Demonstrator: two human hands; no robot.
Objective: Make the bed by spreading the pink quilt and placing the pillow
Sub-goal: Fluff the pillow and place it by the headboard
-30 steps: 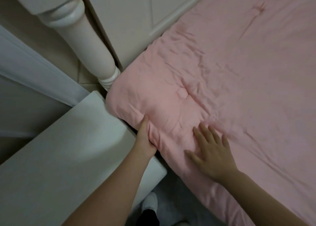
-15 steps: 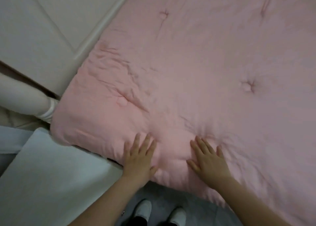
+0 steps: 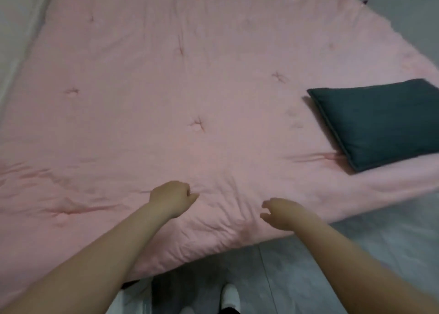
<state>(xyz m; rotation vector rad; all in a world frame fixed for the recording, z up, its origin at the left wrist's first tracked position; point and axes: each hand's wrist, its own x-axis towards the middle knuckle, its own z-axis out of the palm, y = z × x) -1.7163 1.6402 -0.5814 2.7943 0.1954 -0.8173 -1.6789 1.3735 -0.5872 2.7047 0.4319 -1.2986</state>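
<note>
The pink quilt (image 3: 166, 100) lies spread flat over the whole bed, with small tufts and a few creases near the front edge. A dark teal pillow (image 3: 377, 121) rests on the quilt at the right side. My left hand (image 3: 172, 198) hovers just over the quilt near its front edge, fingers curled loosely with nothing in them. My right hand (image 3: 282, 212) is beside it, a little to the right, fingers bent and apart, holding nothing.
A pale headboard or wall panel (image 3: 16, 28) runs along the bed's left side. Grey floor (image 3: 356, 254) shows at the front and right of the bed. My white shoes (image 3: 229, 297) stand close to the quilt's hanging front edge.
The view has swung right, away from the bed corner and bedpost. Both hands have lifted off the quilt and curled, and the dark pillow has come into view.
</note>
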